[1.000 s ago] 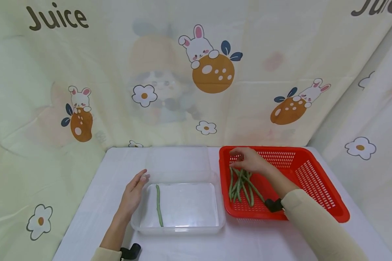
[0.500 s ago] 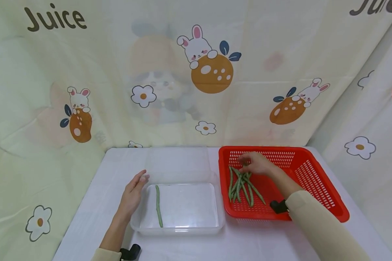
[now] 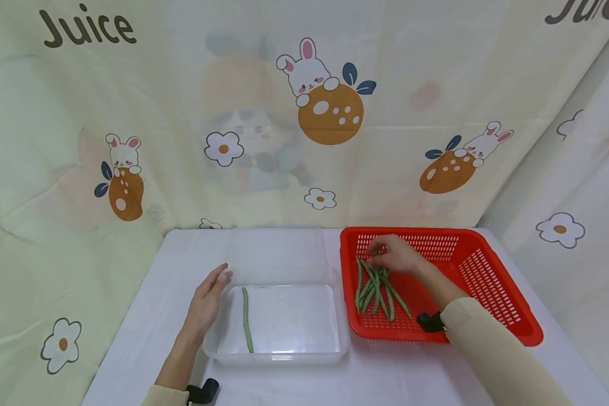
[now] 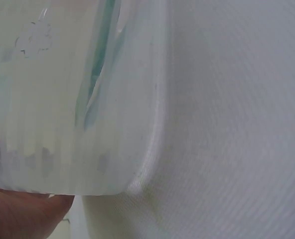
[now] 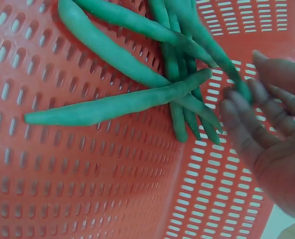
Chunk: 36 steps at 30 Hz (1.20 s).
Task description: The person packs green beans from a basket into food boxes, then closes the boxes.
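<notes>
Inside the red basket (image 3: 487, 307), my right hand (image 3: 397, 255) is at the far ends of several green beans (image 3: 378, 290). Its thumb and finger pinch the tip of one green bean (image 5: 241, 89), as the right wrist view shows; the other beans lie crossed beneath and beside it. My left hand (image 3: 206, 301) rests with extended fingers against the left side of a clear plastic box (image 3: 279, 359). A single green bean (image 3: 247, 321) lies lengthwise near the left wall in that box. The left wrist view shows the box's wall (image 4: 112, 164) close up.
The box's clear lid (image 3: 279, 245) stretches out behind it on the white tablecloth (image 3: 193, 248). The basket stands right beside the box. A printed curtain (image 3: 264, 208) hangs behind the table and along both sides.
My right hand has moved a little right and lower from the basket's far-left corner to the bean tips. A few beans have shifted slightly. My left hand has stayed put.
</notes>
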Motion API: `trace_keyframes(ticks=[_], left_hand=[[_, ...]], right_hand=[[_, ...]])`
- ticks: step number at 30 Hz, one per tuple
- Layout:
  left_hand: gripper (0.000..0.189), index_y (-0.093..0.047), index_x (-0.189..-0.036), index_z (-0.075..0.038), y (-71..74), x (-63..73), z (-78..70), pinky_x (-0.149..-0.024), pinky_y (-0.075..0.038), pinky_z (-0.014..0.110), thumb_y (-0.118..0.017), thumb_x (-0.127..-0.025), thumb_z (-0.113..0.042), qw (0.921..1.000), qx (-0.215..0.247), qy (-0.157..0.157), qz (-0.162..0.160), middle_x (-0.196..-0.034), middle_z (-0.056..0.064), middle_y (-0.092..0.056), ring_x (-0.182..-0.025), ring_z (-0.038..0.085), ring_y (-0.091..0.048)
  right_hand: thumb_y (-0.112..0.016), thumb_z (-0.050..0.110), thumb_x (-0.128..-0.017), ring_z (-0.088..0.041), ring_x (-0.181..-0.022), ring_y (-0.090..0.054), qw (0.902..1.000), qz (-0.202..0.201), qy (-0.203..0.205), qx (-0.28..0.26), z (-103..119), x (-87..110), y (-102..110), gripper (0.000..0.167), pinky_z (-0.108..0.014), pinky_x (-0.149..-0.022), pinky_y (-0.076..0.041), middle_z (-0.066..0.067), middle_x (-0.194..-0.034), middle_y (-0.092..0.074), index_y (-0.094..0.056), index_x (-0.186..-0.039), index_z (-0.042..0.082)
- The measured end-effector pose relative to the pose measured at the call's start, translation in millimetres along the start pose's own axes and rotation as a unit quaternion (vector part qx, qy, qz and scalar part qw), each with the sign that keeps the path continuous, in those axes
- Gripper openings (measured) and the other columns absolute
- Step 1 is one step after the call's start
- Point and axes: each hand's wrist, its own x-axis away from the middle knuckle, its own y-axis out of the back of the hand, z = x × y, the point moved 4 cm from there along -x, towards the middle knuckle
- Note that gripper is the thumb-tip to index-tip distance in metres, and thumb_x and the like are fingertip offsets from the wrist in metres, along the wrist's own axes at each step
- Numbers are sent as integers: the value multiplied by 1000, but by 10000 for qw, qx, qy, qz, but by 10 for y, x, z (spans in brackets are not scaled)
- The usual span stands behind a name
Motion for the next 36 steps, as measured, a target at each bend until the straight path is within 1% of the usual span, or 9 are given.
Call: trace_keyframes(ticks=[3, 5, 10, 14, 18, 21, 25, 30, 36], left_hand=[[49, -39, -160, -21, 1, 5, -6, -128, -22, 58, -40, -113, -38, 10000, -15, -20, -9, -159, 12, -50, -153, 32, -40], [49, -40, -160, -22, 4, 8, -9, -128, -22, 58, -41, -113, -37, 10000, -19, -29, -20, -159, 12, -50, -153, 32, -40], [48, -41, -159, -23, 9, 10, -3, -127, -22, 58, -41, -113, -37, 10000, -32, -50, -27, -159, 12, -51, -152, 33, -41], [48, -40, -159, -23, 11, 0, 6, -128, -22, 58, -40, -113, -38, 10000, -30, -66, -15, -159, 12, -51, -153, 32, -40], [49, -39, -160, -21, 10, -8, 13, -128, -21, 57, -40, -114, -37, 10000, 6, -69, 3, -159, 13, -50, -153, 32, -40], [50, -38, -160, -20, 9, -15, 20, -128, -21, 57, -39, -114, -37, 10000, 44, -62, 22, -160, 13, -49, -153, 32, -40], [49, -38, -160, -20, 7, -25, 28, -128, -21, 57, -39, -114, -36, 10000, 81, -38, 25, -160, 13, -49, -153, 32, -39], [49, -38, -160, -21, 3, -26, 37, -128, -21, 57, -38, -114, -37, 10000, 60, 14, 25, -160, 13, -48, -154, 32, -39], [49, -39, -160, -20, 3, -19, 22, -128, -21, 57, -38, -114, -37, 10000, 33, -45, 16, -160, 14, -49, -153, 33, -39]], right_hand=[[-73, 2, -94, -26, -92, -65, 9990, -379, 174, -184, 50, 5, 21, 19, -32, -77, -57, -17, -106, -71, -70, -111, -3], [-73, 0, -93, -26, -90, -66, 9977, -571, 186, -308, 71, 4, 33, 20, -32, -74, -58, -19, -108, -71, -70, -112, -3], [-70, -4, -94, -28, -88, -66, 9956, -763, 186, -511, 94, -21, 39, 23, -28, -69, -57, -23, -112, -69, -70, -117, -4], [-72, -1, -94, -30, -94, -66, 9949, -880, 133, -481, 100, -25, 47, 26, -28, -71, -57, -22, -118, -60, -67, -120, -3], [-74, 4, -95, -30, -100, -63, 9944, -928, -24, -497, 107, -5, 57, 33, -29, -73, -56, -20, -123, -54, -63, -126, -1], [-75, 7, -95, -29, -99, -63, 9943, -926, -74, -529, 128, 10, 66, 38, -30, -72, -55, -22, -126, -58, -63, -130, -1], [-73, 7, -97, -30, -101, -65, 9949, -845, -53, -550, 157, 17, 73, 40, -29, -75, -56, -23, -130, -65, -62, -135, -1], [-71, 7, -97, -33, -108, -67, 9955, -791, 4, -527, 152, 12, 75, 44, -27, -77, -57, -25, -136, -64, -61, -140, -1], [-71, 6, -98, -35, -112, -65, 9950, -851, -8, -522, 160, 13, 79, 48, -28, -80, -58, -23, -135, -65, -59, -144, 3]])
